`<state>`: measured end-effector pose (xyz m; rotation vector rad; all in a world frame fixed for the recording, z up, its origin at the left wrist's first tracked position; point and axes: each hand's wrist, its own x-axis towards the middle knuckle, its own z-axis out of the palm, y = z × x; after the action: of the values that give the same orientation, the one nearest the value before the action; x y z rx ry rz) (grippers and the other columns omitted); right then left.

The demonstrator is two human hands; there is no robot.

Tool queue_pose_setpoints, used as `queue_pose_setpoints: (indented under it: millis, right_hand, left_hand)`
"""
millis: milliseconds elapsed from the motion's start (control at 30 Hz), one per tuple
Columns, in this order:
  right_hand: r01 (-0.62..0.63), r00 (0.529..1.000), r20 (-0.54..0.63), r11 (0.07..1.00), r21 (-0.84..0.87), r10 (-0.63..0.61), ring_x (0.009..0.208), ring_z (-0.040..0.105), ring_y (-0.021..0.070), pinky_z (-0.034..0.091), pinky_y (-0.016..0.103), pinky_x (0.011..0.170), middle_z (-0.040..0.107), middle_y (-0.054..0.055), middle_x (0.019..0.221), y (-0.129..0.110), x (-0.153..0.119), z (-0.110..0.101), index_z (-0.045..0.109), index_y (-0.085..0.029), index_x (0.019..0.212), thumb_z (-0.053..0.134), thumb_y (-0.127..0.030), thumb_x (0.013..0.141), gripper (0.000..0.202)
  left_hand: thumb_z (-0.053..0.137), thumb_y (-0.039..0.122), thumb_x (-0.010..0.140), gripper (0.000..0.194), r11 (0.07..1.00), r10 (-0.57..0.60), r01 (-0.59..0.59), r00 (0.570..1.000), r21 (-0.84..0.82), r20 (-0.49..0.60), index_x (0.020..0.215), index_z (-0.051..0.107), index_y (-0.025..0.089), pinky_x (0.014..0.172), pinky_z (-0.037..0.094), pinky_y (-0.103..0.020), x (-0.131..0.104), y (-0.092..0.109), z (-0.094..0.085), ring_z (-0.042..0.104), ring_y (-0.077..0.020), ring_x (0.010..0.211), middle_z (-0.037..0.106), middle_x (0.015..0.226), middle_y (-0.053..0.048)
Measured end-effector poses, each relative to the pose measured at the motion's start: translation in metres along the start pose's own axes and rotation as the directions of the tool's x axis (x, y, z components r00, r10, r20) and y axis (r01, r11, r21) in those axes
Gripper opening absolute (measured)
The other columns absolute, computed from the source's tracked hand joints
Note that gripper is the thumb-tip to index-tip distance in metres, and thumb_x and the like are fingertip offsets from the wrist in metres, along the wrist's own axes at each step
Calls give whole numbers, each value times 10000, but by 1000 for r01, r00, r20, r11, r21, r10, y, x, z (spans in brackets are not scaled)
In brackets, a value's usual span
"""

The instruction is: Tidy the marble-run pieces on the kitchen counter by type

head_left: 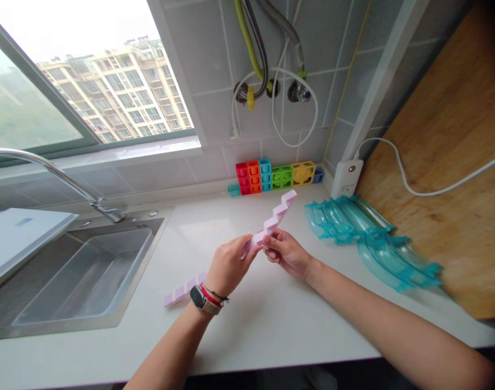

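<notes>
Above the white counter, both my hands grip one pale purple zigzag plastic strip (272, 221). My left hand (230, 264), with a watch and bracelets at the wrist, has its fingers closed on the lower end. My right hand (287, 252) pinches the strip a little higher, thumb in front. From there the stepped upper part points up and to the right. Part of the lower end is hidden by my fingers. A second pale purple strip (178, 294) with cream bands lies on the counter behind my left wrist, partly covered by it.
Colourful toy blocks (265, 176) stand against the tiled wall. Clear turquoise curved track pieces (353, 216) lie at the right, near a white power bank (347, 177) and a leaning wooden board (446, 179). On the left is a sink with a plastic tub (92, 271) and faucet (64, 179).
</notes>
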<state>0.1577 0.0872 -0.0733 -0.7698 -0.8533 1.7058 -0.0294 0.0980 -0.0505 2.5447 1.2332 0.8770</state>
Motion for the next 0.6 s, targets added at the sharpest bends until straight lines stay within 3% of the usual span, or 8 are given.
queue_pose_setpoints:
  millis: [100, 267, 400, 500, 600]
  right_hand:
    - [95, 982, -155, 993, -68, -105, 438, 380, 62, 231, 218, 414, 483, -86, 562, 9, -2, 12, 538, -211, 736, 904, -504, 658, 476]
    - [185, 913, -341, 973, -138, -222, 405, 390, 65, 257, 231, 372, 503, -85, 584, 23, -6, 26, 489, -230, 727, 900, -523, 644, 512]
    - [190, 890, -388, 968, -165, -241, 435, 404, 73, 304, 224, 381, 520, -69, 584, 25, -5, 27, 537, -219, 733, 890, -519, 657, 469]
    - [165, 884, -415, 975, -150, -213, 510, 476, 96, 370, 210, 411, 576, -40, 619, 20, -2, 21, 636, -200, 795, 904, -501, 637, 433]
    - [123, 891, -425, 985, -119, -162, 612, 561, 118, 436, 196, 452, 652, -2, 717, 13, 1, 15, 715, -181, 863, 912, -471, 624, 425]
  left_hand:
    - [577, 411, 999, 239, 998, -22, 25, 998, 62, -54, 1064, 654, 195, 655, 489, -253, -3, -2, 7, 652, -149, 676, 736, 823, -35]
    - [599, 348, 991, 176, 994, -61, 67, 996, 86, -71, 1072, 654, 201, 678, 517, -260, -5, 5, 15, 692, -171, 745, 758, 875, -50]
    - [624, 312, 977, 168, 994, -98, 100, 994, 41, -48, 1091, 657, 193, 703, 528, -272, -4, 8, 19, 691, -175, 754, 758, 888, -52]
    - [682, 326, 939, 268, 996, -84, 84, 996, -5, -27, 1169, 643, 195, 759, 548, -286, -3, 3, 19, 706, -184, 802, 767, 957, -62]
    - [672, 360, 942, 283, 992, -115, 115, 993, 47, -14, 1170, 648, 194, 755, 552, -305, -2, 0, 15, 717, -202, 808, 772, 970, -79]
